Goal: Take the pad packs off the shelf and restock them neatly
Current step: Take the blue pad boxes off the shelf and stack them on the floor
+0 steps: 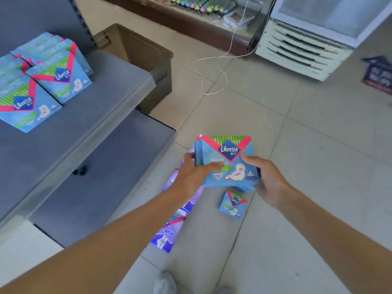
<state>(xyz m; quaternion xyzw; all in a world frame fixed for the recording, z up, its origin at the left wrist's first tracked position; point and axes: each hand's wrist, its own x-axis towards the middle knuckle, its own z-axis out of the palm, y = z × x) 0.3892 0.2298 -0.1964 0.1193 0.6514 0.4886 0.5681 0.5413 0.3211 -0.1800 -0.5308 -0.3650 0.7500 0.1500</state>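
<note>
- Purple packs (169,232) lie in a loose line on the floor (297,166), along the front edge of the lower shelf (110,166).
- A small blue pack (233,204) lies on the floor just below the hands, apart from the purple ones.
- The left hand (192,177) grips the left edge of a stack of blue pad packs (229,164). Its thumb lies across the front face and its fingers (188,155) curl round the back.
- The right hand (268,181) grips the stack's right edge, thumb on the front near the logo. The stack hangs in the air above the floor.
- The step in hand looks like squaring up a gathered stack before it goes on the shelf.
- The next move likely calls for carrying the stack left and up, then setting it flush beside the shelved packs (42,81). The loose floor packs are left to collect.
- The shelved packs lie flat near the left end of the upper shelf (101,98), overlapping and askew.
- A brown bin (137,52) stands behind the shelf's right end. Its bottom is hidden, so I cannot tell what it holds.
- A cord (212,66) trails over the floor towards a white freezer (301,47).
</note>
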